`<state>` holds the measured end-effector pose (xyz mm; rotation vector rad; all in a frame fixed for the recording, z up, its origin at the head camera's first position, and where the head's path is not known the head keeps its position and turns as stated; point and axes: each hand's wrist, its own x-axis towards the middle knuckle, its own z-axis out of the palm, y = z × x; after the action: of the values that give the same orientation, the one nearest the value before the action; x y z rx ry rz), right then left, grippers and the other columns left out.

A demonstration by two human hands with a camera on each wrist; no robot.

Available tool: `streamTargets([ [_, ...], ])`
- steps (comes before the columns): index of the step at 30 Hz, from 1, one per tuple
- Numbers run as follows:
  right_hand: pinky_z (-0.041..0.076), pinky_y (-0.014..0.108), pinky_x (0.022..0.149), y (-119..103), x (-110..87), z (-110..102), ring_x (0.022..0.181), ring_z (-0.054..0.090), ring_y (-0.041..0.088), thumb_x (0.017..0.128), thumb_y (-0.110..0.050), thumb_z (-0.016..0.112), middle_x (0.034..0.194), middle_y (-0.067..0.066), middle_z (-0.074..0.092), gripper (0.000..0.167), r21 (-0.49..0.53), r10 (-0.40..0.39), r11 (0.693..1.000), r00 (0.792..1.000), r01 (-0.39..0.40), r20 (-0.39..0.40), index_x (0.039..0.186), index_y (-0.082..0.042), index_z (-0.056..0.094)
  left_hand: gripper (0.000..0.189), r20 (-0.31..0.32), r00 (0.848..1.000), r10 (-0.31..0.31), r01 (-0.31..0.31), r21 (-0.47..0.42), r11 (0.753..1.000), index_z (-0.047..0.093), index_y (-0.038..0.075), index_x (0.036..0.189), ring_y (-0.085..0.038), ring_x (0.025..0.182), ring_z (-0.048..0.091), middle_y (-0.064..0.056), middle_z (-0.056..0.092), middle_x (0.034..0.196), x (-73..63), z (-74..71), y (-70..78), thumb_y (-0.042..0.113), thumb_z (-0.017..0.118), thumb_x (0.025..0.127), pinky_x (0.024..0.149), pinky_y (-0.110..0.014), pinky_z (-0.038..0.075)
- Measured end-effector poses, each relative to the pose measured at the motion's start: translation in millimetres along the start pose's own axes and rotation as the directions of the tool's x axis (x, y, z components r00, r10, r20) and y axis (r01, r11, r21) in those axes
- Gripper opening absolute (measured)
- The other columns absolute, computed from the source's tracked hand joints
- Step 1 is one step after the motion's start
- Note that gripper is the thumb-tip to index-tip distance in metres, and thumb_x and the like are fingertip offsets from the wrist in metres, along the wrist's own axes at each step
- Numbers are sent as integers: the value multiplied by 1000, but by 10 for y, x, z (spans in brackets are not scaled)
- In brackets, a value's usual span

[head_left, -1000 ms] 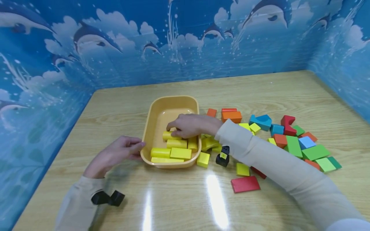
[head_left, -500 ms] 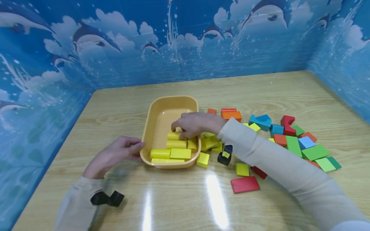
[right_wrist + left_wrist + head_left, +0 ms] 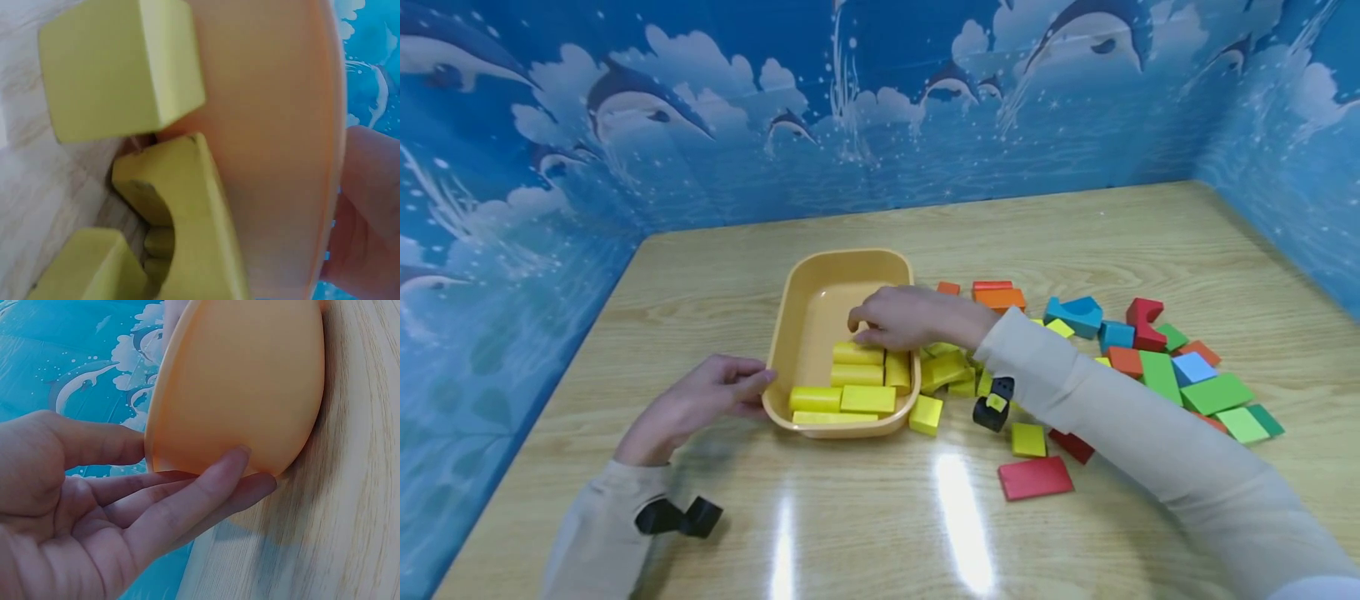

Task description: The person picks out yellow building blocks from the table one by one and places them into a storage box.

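A tan plastic bin (image 3: 812,325) holds several yellow blocks, cylinders and flat bricks, in its near half. My left hand (image 3: 715,396) grips the bin's left rim; the left wrist view shows the thumb at the rim and the fingers (image 3: 187,506) against the outer wall. Over the bin's right rim reaches my right hand (image 3: 906,317), loosely bent, with nothing seen between thumb and fingers. Its fingertips hang just above a yellow cylinder (image 3: 857,353) that lies beside another. In the right wrist view the bin wall hides most of this hand.
Yellow blocks (image 3: 945,371), one with an arched cutout (image 3: 187,206), crowd the bin's right outer wall. Farther right lie red, orange, blue and green blocks (image 3: 1161,379). A red flat block (image 3: 1036,479) sits nearer the front. Dolphin-printed curtains (image 3: 880,108) border the wooden table (image 3: 715,275).
My right hand has moved right, bringing the far yellow cylinder into line with the one beside it, then has let go and risen slightly. My left hand stays on the rim.
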<state>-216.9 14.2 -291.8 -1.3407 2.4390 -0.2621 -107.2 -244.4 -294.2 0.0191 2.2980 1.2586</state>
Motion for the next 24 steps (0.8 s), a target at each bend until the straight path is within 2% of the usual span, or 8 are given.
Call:
streamTargets([
  [3, 49, 39, 94, 52, -93, -3, 109, 57, 23, 103, -25, 49, 123, 11, 61, 36, 6, -13, 1000, 994, 14, -105, 134, -8, 55, 43, 1, 1000, 1, -1, 5, 1000, 47, -9, 135, -25, 99, 67, -23, 62, 121, 5, 4, 0, 21, 45, 104, 88, -37, 56],
  [5, 46, 42, 100, 83, -184, -11, 118, 53, 27, 102, -24, 51, 130, 13, 57, 38, 7, -16, 1000, 983, 18, -184, 136, -7, 53, 43, 1, 1000, 1, -1, 7, 1000, 47, -9, 135, -25, 99, 67, -23, 62, 122, 7, 4, 1, 21, 45, 104, 88, -37, 56],
  [8, 44, 43, 101, 132, -351, -24, 120, 51, 29, 101, -21, 54, 131, 14, 55, 39, -1, -33, 999, 957, 35, -289, 136, -6, 51, 42, 4, 1000, 7, -7, 6, 1000, 48, -9, 134, -26, 100, 67, -24, 61, 122, 4, 0, 0, 20, 45, 104, 88, -37, 56],
  [11, 44, 43, 101, 176, -537, -37, 120, 50, 28, 99, -19, 56, 131, 11, 55, 38, -12, -32, 999, 935, 30, -353, 135, -7, 52, 42, 3, 1000, 8, -8, 6, 1000, 48, -9, 134, -26, 100, 67, -23, 61, 122, -4, -7, -5, 20, 45, 104, 87, -37, 56],
  [14, 44, 44, 102, 221, -730, -30, 121, 50, 27, 98, -20, 59, 130, 9, 56, 37, -1, -5, 1000, 930, 5, -366, 133, -9, 54, 42, 0, 1000, 2, -2, 8, 1000, 47, -9, 135, -26, 100, 67, -24, 61, 122, -11, -8, -12, 20, 45, 104, 87, -37, 56],
  [16, 47, 45, 99, 257, -867, 3, 119, 51, 27, 97, -21, 61, 127, 9, 57, 36, 17, 26, 1000, 935, -21, -353, 130, -9, 56, 43, -7, 1000, -14, 14, 14, 1000, 47, -9, 136, -26, 100, 67, -24, 61, 123, -11, -5, -14, 21, 45, 104, 87, -38, 56],
  [20, 51, 46, 93, 395, -1167, 136, 112, 55, 28, 93, -20, 66, 121, 9, 60, 32, 26, 71, 997, 944, -67, -323, 122, -7, 61, 44, -14, 999, -33, 34, 23, 999, 46, -8, 136, -26, 99, 67, -24, 61, 123, -4, 4, -7, 21, 45, 104, 88, -38, 56],
  [24, 52, 47, 89, 574, -1511, 279, 109, 56, 27, 89, -20, 72, 118, 6, 62, 32, 24, 142, 990, 938, -141, -316, 117, -8, 64, 43, -11, 1000, -28, 29, 26, 999, 47, -8, 136, -25, 99, 67, -23, 61, 123, 12, 12, 0, 22, 45, 104, 88, -38, 56],
])
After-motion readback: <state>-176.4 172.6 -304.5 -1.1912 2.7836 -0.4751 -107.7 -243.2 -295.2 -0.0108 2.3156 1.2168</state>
